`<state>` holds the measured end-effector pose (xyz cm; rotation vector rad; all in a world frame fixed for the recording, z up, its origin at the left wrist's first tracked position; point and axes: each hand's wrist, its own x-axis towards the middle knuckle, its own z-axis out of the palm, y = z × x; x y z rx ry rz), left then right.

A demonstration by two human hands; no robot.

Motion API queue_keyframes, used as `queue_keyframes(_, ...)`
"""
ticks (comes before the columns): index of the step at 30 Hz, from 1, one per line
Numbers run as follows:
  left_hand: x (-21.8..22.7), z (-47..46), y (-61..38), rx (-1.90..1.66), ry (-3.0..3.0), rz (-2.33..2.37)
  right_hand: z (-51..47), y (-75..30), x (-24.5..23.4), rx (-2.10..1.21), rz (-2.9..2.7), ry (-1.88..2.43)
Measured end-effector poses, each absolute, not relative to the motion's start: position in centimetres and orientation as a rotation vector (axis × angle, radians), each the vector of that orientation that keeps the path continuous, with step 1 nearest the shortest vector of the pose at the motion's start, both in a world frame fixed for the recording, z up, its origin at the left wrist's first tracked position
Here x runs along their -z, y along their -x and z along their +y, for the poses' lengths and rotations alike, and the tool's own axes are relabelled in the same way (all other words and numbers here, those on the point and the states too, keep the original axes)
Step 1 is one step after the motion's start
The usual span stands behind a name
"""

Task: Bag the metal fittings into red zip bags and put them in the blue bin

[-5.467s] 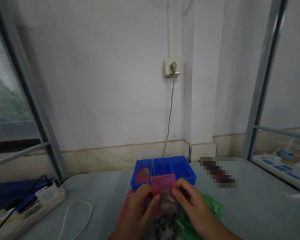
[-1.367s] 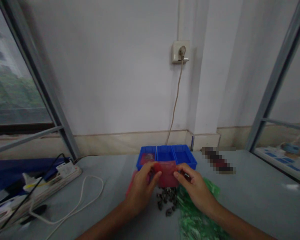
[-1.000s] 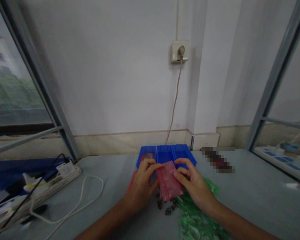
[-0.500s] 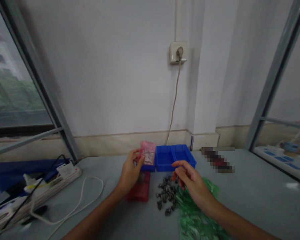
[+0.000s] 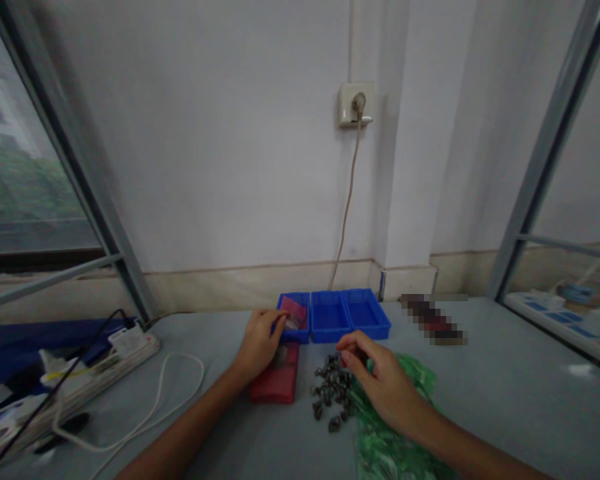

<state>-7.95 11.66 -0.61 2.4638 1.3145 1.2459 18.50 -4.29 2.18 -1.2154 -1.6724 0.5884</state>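
Observation:
A pink plastic bag (image 5: 293, 313) lies slanted inside the left blue bin (image 5: 300, 337). My left hand (image 5: 263, 340) is at that bin's left side, its fingertips at the bag's edge and its fingers loosely apart. Below the bin, partly under my left hand, is a red box (image 5: 275, 383) with a see-through part. My right hand (image 5: 380, 380) hovers over the right side of a pile of small dark metal parts (image 5: 331, 387), thumb and index curved with a gap between them. Under my right wrist spreads a green plastic bag (image 5: 395, 450), partly hidden by the arm.
Two more blue bins, a middle one (image 5: 329, 333) and a right one (image 5: 375, 331), stand beside the left bin. A power strip (image 5: 130, 360) and a white cable (image 5: 200, 373) lie at left. A blurred-out item (image 5: 435, 321) sits at right. The wall is behind.
The pink bag has gone from upright in my left hand down into the left bin. My left hand has shifted slightly left. My right hand has come down closer to the metal parts.

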Motion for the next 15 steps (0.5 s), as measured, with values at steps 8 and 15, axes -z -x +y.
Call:
queue_keyframes(8, 0.53, 11.03, 7.66, -1.159, -2.657, 1.377, -4.32, -18.54, -2.37, -0.502, -1.756, 1.217)
queue_keyframes(15, 0.09, 10.57, 7.50, -1.105, -2.763, 1.397, -4.13, -18.61, -1.91, -0.439, -1.793, 1.245)
